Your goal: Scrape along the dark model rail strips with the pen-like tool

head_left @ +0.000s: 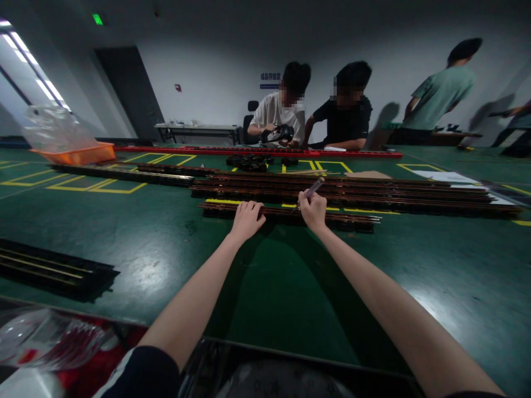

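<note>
Before me on the green table lies a long, narrow black rail with copper-coloured strips. My left hand grips it left of its middle, fingers over the top and thumb on the near side. Further right, my right hand is closed around a marker pen. Its upper end sticks out above the fist, tilted to the right, and its tip points down at the rail; whether they touch is too small to tell. Just behind lies a stack of similar longer rails.
More black rails lie at the near left. An orange tray with clear plastic bags stands at the far left. Behind are small black parts and a long red rail. Several people are across the table; one handles a black object.
</note>
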The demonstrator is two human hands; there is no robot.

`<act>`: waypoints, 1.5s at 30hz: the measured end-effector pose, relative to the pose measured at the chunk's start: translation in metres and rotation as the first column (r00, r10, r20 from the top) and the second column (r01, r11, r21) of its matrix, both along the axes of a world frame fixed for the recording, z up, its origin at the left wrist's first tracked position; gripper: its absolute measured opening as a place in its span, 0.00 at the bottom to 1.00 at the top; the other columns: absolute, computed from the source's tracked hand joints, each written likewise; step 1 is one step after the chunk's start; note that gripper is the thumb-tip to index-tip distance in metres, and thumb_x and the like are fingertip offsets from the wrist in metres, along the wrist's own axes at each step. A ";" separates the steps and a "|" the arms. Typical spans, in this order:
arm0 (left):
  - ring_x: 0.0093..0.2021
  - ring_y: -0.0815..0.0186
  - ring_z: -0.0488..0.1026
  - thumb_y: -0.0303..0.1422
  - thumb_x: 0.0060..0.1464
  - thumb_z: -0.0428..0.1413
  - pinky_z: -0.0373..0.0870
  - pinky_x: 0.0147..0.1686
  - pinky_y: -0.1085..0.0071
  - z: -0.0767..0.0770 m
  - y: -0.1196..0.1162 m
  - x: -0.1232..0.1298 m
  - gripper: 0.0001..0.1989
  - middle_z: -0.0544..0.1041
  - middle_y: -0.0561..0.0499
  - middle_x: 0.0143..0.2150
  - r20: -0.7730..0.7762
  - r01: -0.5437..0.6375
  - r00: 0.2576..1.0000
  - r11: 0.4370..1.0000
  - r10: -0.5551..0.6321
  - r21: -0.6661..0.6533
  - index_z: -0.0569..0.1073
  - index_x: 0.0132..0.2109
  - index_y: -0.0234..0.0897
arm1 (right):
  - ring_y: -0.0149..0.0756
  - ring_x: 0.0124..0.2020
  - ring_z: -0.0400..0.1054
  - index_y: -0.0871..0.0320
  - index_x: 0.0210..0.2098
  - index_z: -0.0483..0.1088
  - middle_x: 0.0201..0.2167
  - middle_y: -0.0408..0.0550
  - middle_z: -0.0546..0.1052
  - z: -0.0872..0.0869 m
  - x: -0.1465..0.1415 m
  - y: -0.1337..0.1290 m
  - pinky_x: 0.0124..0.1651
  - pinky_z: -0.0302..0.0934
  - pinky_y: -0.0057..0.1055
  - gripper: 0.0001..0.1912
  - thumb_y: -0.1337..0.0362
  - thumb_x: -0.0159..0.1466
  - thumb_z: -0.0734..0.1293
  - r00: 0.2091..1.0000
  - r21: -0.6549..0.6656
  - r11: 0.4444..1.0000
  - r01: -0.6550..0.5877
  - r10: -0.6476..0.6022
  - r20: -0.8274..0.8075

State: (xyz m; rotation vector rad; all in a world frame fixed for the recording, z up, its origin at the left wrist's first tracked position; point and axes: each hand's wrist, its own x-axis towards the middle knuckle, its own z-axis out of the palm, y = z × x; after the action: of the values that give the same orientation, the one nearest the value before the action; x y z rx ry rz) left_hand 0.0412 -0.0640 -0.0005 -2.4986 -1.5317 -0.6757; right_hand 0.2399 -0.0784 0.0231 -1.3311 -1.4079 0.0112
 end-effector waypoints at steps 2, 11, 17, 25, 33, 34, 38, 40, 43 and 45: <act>0.52 0.56 0.64 0.35 0.58 0.46 0.56 0.58 0.57 0.001 0.000 0.000 0.18 0.70 0.43 0.50 0.002 0.000 1.000 1.000 0.000 -0.017 0.67 0.53 0.34 | 0.33 0.18 0.65 0.57 0.19 0.62 0.14 0.45 0.69 0.000 0.000 0.000 0.29 0.58 0.28 0.18 0.56 0.60 0.56 1.000 0.006 1.000 -0.005 0.005 0.006; 0.53 0.56 0.63 0.35 0.58 0.46 0.56 0.58 0.57 0.002 -0.001 0.000 0.18 0.70 0.43 0.51 -0.004 0.003 1.000 1.000 -0.003 -0.016 0.67 0.53 0.35 | 0.34 0.19 0.65 0.57 0.19 0.64 0.16 0.46 0.70 0.002 0.001 -0.001 0.28 0.58 0.29 0.17 0.57 0.60 0.57 1.000 -0.015 1.000 0.002 -0.002 0.002; 0.53 0.56 0.63 0.36 0.59 0.45 0.57 0.57 0.57 0.000 0.000 0.000 0.18 0.70 0.44 0.50 -0.003 0.008 1.000 1.000 -0.008 -0.024 0.67 0.53 0.36 | 0.33 0.19 0.64 0.57 0.18 0.63 0.15 0.45 0.70 0.001 0.007 0.001 0.27 0.56 0.28 0.17 0.58 0.60 0.58 0.996 0.032 0.996 0.088 -0.088 0.006; 0.53 0.56 0.63 0.35 0.58 0.45 0.56 0.57 0.57 -0.001 0.000 0.000 0.18 0.70 0.44 0.50 -0.008 0.001 1.000 1.000 -0.001 0.000 0.67 0.53 0.36 | 0.34 0.20 0.65 0.58 0.20 0.65 0.17 0.47 0.70 0.000 0.002 0.000 0.28 0.54 0.28 0.18 0.56 0.61 0.56 0.995 0.035 0.995 0.097 -0.098 0.028; 0.52 0.56 0.63 0.35 0.58 0.45 0.56 0.58 0.57 -0.002 0.001 0.000 0.18 0.70 0.44 0.50 -0.009 0.003 1.000 1.000 -0.003 0.007 0.67 0.53 0.37 | 0.34 0.20 0.65 0.57 0.19 0.65 0.17 0.46 0.71 0.001 0.001 -0.001 0.27 0.54 0.28 0.18 0.55 0.60 0.56 0.995 0.042 0.994 0.098 -0.099 0.021; 0.52 0.56 0.63 0.35 0.58 0.45 0.56 0.58 0.56 -0.002 0.000 0.000 0.18 0.70 0.44 0.50 -0.008 0.004 1.000 1.000 -0.004 0.007 0.67 0.53 0.37 | 0.33 0.20 0.64 0.57 0.19 0.65 0.16 0.46 0.70 0.001 0.001 -0.001 0.26 0.54 0.28 0.18 0.55 0.60 0.57 0.996 0.047 0.995 0.091 -0.092 0.016; 0.53 0.56 0.63 0.34 0.58 0.44 0.53 0.60 0.55 -0.002 0.000 0.000 0.18 0.70 0.44 0.50 -0.001 0.006 1.000 1.000 -0.006 0.013 0.67 0.53 0.36 | 0.32 0.18 0.62 0.56 0.17 0.62 0.14 0.44 0.68 0.001 0.002 -0.001 0.26 0.55 0.27 0.18 0.56 0.60 0.57 0.998 0.047 0.997 0.066 -0.066 -0.018; 0.54 0.56 0.62 0.33 0.58 0.44 0.51 0.61 0.55 -0.001 -0.001 0.000 0.18 0.69 0.44 0.51 0.004 0.011 1.000 1.000 -0.011 0.020 0.67 0.53 0.37 | 0.31 0.17 0.62 0.56 0.17 0.61 0.14 0.43 0.68 0.001 0.002 0.000 0.26 0.56 0.27 0.18 0.56 0.60 0.57 0.998 0.033 0.998 0.051 -0.049 -0.043; 0.55 0.57 0.61 0.31 0.57 0.44 0.51 0.62 0.55 -0.001 -0.001 0.000 0.18 0.69 0.44 0.51 0.012 0.007 1.000 1.000 -0.007 0.021 0.67 0.53 0.37 | 0.32 0.18 0.64 0.57 0.18 0.63 0.14 0.44 0.68 0.002 0.001 -0.001 0.28 0.58 0.28 0.17 0.55 0.60 0.58 0.998 0.001 1.000 -0.001 0.001 -0.067; 0.55 0.57 0.61 0.29 0.57 0.43 0.51 0.62 0.56 -0.001 -0.001 -0.001 0.19 0.69 0.45 0.51 0.011 0.000 1.000 1.000 0.000 0.013 0.67 0.53 0.37 | 0.32 0.19 0.65 0.57 0.19 0.63 0.15 0.44 0.69 0.002 -0.002 -0.001 0.29 0.60 0.28 0.18 0.55 0.60 0.58 0.997 -0.016 0.999 -0.050 0.049 -0.065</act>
State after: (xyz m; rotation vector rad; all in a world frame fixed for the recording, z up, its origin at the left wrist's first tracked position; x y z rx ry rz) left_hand 0.0405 -0.0655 -0.0011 -2.4898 -1.5255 -0.6986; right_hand 0.2382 -0.0795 0.0255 -1.2995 -1.3887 0.0991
